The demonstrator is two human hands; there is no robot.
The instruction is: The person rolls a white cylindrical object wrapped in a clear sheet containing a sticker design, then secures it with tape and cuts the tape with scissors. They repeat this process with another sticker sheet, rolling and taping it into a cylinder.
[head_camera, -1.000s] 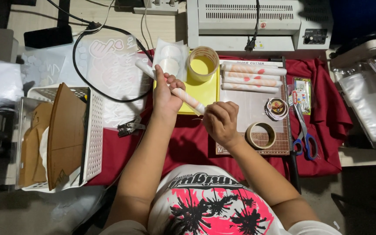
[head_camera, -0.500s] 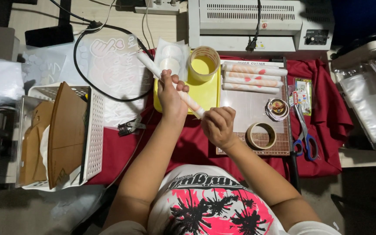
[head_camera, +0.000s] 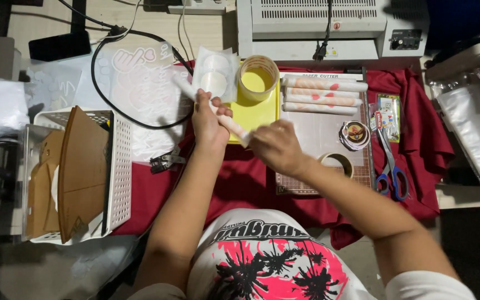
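My left hand (head_camera: 209,125) is wrapped around the middle of a rolled white sheet (head_camera: 234,128) with pink print, held slanted above the red cloth. My right hand (head_camera: 276,146) pinches the roll's lower right end. The roll's upper end (head_camera: 183,86) sticks out past my left hand toward a clear packet of round white pads (head_camera: 215,73). Under the hands lies a yellow board (head_camera: 254,112), with a wide tape roll (head_camera: 258,77) standing at its far edge.
Three more rolled sheets (head_camera: 323,93) lie on a cutting mat (head_camera: 329,133), beside a round sticker stack (head_camera: 355,134), a small tape roll (head_camera: 337,163) and blue scissors (head_camera: 390,166). A white basket of brown cardboard (head_camera: 79,172) stands left, a laminator (head_camera: 318,25) at the back.
Both hands shifted slightly left with the roll. My right hand slid up along the roll toward my left hand and now covers its lower end.
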